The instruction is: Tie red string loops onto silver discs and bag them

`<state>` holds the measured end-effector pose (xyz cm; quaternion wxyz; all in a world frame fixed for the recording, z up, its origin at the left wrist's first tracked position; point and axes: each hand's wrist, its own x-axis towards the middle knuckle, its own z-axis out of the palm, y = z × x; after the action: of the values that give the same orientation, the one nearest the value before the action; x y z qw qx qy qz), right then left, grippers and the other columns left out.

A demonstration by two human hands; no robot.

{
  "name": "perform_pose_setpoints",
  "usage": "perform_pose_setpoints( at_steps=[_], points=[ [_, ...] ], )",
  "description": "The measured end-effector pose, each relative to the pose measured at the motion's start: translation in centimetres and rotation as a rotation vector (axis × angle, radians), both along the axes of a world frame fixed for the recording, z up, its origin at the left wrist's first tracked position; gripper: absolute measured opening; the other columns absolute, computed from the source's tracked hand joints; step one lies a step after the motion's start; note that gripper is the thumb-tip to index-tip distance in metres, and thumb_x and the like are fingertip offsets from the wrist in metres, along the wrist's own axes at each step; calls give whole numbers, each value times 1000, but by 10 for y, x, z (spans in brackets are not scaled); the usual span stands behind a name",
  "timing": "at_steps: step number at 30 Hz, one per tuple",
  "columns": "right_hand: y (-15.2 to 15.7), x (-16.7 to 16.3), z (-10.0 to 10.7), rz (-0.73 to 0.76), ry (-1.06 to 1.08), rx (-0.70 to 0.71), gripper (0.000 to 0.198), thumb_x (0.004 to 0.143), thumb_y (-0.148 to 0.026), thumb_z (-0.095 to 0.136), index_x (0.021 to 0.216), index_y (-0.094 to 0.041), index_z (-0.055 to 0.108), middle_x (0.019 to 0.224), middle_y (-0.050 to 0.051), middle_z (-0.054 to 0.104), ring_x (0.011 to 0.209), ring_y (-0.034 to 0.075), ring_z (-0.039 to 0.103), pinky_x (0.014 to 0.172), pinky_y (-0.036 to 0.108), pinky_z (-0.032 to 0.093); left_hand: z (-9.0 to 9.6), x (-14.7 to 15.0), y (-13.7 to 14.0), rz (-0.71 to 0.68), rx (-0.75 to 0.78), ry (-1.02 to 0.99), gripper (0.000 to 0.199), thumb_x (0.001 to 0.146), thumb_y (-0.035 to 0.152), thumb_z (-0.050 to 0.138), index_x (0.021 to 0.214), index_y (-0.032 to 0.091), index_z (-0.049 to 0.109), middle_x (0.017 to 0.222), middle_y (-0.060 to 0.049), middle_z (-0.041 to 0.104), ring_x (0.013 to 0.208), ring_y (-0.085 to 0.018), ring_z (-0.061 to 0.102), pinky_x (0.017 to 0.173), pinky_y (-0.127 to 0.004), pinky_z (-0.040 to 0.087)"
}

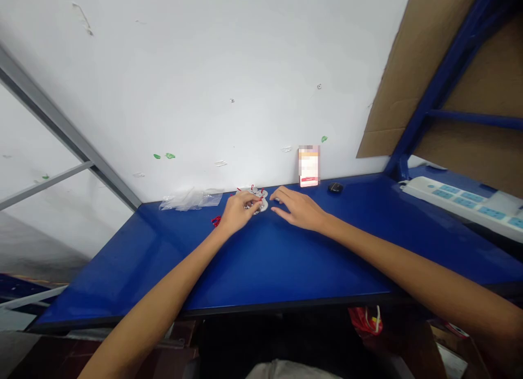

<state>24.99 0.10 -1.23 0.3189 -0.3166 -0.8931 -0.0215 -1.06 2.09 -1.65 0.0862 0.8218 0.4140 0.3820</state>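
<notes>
My left hand [239, 209] is closed in a pinch over the blue table, thumb and forefinger on a flat white piece [263, 205] with a bit of red at its edge. Just behind it lie more flat white pieces with red loops [252, 189], partly hidden by my fingers. Red cords [216, 220] rest beside my left wrist. To the right, my right hand [297, 207] is held with thumb and fingers apart. A small pale thing shows near its fingertips, too small to name, and I see nothing gripped there.
Clear plastic bags [190, 199] lie at the back left. A phone with a lit screen [309, 166] leans on the wall, and a small black object [335, 188] sits beside it. A white power strip [461, 200] lies at the right, near a blue metal frame [433, 90].
</notes>
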Motion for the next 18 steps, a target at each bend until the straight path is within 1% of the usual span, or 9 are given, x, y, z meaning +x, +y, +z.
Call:
perform_pose_setpoints(
  at_steps=[2, 4, 7, 9, 12, 16, 18],
  points=[
    [6, 6, -2, -48, -7, -9, 19, 108, -27, 59, 126, -23, 63, 122, 10, 70, 105, 26, 72, 88, 37, 58, 1, -11, 13, 134, 25, -7, 15, 99, 32, 72, 98, 22, 84, 95, -5, 80, 83, -21, 69, 83, -34, 52],
    [14, 12, -5, -86, -19, -21, 17, 107, -24, 58, 122, -22, 65, 121, 10, 70, 105, 26, 72, 87, 37, 58, 1, -23, 24, 241, 36, 8, 15, 98, 31, 72, 98, 21, 84, 91, -5, 79, 81, -21, 68, 82, -34, 51],
    [25, 18, -11, -123, -42, -22, 16, 106, -22, 58, 118, -21, 67, 120, 11, 70, 104, 26, 71, 86, 37, 58, 0, -36, 36, 330, 10, 39, 14, 96, 28, 72, 97, 21, 84, 88, -5, 78, 80, -22, 68, 80, -34, 50],
    [31, 20, -14, -145, -61, -15, 16, 105, -22, 58, 118, -20, 68, 120, 12, 70, 104, 28, 70, 88, 39, 58, 0, -41, 39, 348, 1, 56, 14, 96, 29, 72, 96, 21, 84, 88, -5, 79, 81, -22, 68, 80, -34, 49],
    [37, 23, -18, -159, -76, -8, 21, 106, -24, 57, 123, -18, 69, 121, 14, 70, 110, 30, 69, 94, 42, 58, 1, -41, 39, 339, 22, 65, 17, 97, 29, 69, 91, 22, 84, 88, -5, 79, 81, -22, 68, 80, -34, 48],
    [44, 26, -25, -153, -113, -18, 32, 108, -26, 55, 135, -18, 69, 132, 16, 71, 121, 32, 68, 105, 48, 57, 5, -40, 36, 304, 24, 75, 20, 97, 31, 67, 88, 23, 83, 90, -5, 80, 83, -22, 68, 81, -34, 49],
    [49, 28, -29, -150, -149, -44, 33, 108, -26, 56, 135, -20, 72, 136, 15, 72, 124, 32, 67, 107, 48, 56, 8, -43, 36, 310, 25, 91, 21, 98, 33, 66, 91, 23, 83, 94, -5, 81, 85, -23, 69, 83, -35, 50]
  ],
)
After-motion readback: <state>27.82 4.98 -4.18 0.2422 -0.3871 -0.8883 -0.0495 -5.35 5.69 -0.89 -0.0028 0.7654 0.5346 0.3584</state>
